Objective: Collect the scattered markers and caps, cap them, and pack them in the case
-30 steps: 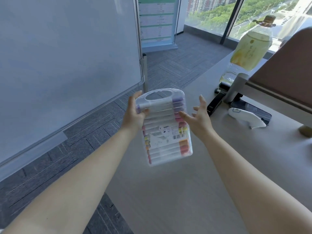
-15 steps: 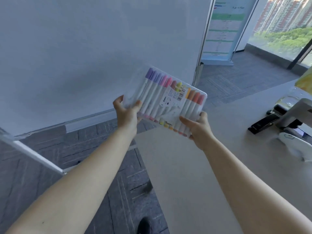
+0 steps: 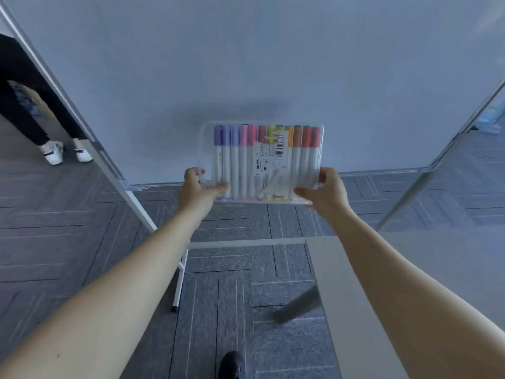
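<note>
A clear plastic marker case (image 3: 262,162) is held up in front of a whiteboard. It is closed and holds a row of several capped markers (image 3: 235,149), with purple, pink, yellow, orange and red caps pointing up. A white label with a barcode sits on its front. My left hand (image 3: 199,187) grips the lower left corner of the case. Around the lower right corner, my right hand (image 3: 325,190) is closed. The case stands upright, away from the table.
A large whiteboard (image 3: 246,64) on a white metal stand (image 3: 180,269) fills the view ahead. A corner of the light table (image 3: 355,296) lies at the lower right. Another person's legs in white shoes (image 3: 54,151) stand at the far left on grey carpet.
My view has swung left from the table toward the whiteboard. Both hands turned the case from tilted to upright and square, and the right hand took hold of it.
</note>
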{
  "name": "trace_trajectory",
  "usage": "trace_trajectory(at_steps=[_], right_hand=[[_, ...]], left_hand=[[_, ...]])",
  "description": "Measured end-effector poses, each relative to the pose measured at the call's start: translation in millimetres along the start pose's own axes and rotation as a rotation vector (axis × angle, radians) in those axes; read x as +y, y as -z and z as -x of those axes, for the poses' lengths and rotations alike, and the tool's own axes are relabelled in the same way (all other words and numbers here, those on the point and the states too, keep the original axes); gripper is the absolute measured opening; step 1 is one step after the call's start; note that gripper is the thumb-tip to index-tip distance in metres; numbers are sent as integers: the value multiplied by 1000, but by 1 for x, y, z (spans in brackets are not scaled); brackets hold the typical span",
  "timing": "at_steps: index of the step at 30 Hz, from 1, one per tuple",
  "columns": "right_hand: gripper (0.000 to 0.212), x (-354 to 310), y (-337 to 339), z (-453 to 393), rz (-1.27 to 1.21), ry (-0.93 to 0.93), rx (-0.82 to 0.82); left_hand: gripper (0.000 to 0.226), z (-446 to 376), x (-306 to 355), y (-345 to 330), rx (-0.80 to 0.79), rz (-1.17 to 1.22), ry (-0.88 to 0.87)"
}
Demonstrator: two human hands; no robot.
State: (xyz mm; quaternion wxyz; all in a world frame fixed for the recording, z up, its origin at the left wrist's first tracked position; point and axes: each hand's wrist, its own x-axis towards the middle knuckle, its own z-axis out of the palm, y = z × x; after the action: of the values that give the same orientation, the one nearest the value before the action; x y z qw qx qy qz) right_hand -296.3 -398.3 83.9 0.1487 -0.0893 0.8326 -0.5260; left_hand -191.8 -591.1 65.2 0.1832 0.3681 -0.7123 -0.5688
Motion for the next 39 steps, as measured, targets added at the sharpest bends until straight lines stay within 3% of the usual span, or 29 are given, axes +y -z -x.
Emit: trace_trajectory(at_steps=[16, 20, 39], right_hand=[[62, 37, -112, -113, 109, -35, -19], [63, 44, -121, -117, 146, -24, -22], [62, 68, -131, -128, 268, -21, -41]], left_hand=[[55, -118, -78, 1, 50, -194, -3], [43, -127, -92, 1, 36, -218, -4], [54, -140, -117, -3, -9, -267, -50]])
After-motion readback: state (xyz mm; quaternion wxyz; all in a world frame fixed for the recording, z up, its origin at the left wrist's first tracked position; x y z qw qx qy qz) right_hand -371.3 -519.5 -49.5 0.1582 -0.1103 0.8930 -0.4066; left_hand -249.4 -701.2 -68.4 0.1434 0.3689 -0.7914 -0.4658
